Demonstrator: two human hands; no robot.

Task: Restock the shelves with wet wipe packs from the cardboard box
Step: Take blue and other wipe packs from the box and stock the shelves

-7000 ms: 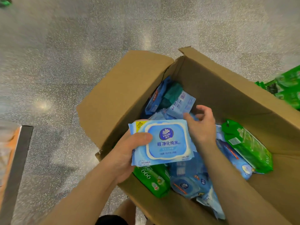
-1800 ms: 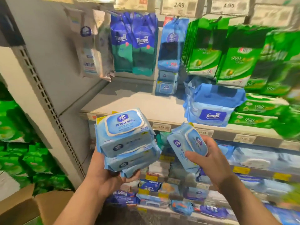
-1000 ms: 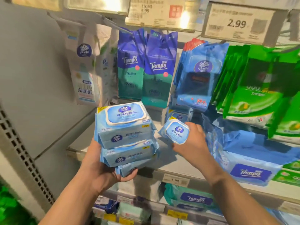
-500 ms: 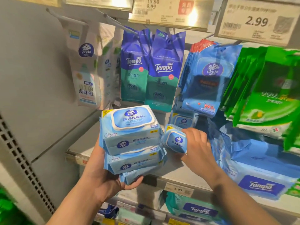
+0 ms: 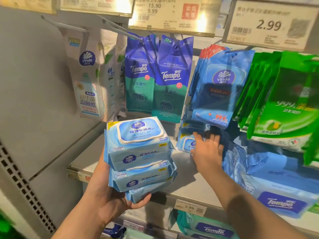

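At the middle shelf, the right hand is reaching toward the back with its fingers spread and relaxed, fingertips touching a light-blue wipe pack that is sitting on the shelf beneath the hanging blue Vinda sachets. Grip on that pack: none visible; the palm is lying against it rather than closing round it. Another pack of the same kind is showing just behind it, partly hidden.

The left hand is supporting a stack of wipe packs from below, palm under the lowest pack and fingers curling up round its front edge. Three packs are showing, the bottom one mostly covered. The stack is being held in front of the shelf, not on it.

Handling, judged: these are soft film pouches with a stiff plastic flip lid on top. The film is looking glossy, so probably slippery, and the stack is leaning slightly, so the upper packs could be sliding off if tipped. Moist contents suggest moderate weight with some give under pressure. Best hold: across the short sides of the body, thumb on the rigid lid, not by the crimped end seams.

Cardboard box: not in view. Price tags are hanging above; Tempo packs are lying to the right.
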